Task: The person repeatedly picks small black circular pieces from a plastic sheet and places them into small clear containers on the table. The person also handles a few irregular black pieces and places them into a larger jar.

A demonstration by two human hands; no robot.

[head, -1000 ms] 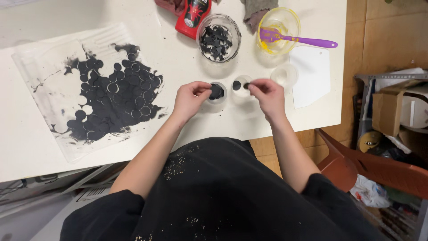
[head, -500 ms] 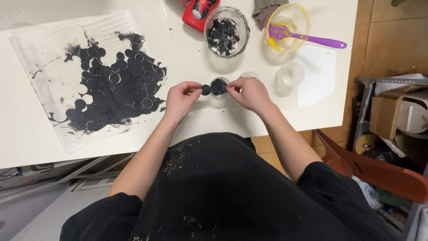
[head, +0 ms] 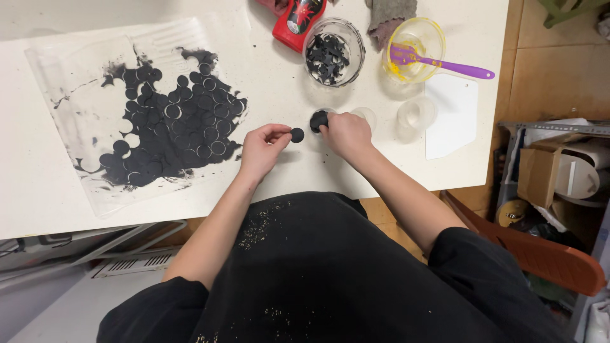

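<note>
Just below the glass bowl (head: 333,51) on the white desk (head: 267,82), the left hand (head: 264,149) grip pinches a black disc (head: 297,134); the right hand (head: 346,134) grip pinches a dark lump (head: 319,119) over a small clear cup (head: 365,115)

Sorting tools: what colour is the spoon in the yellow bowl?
Purple, the spoon in the bowl; head view.
</note>
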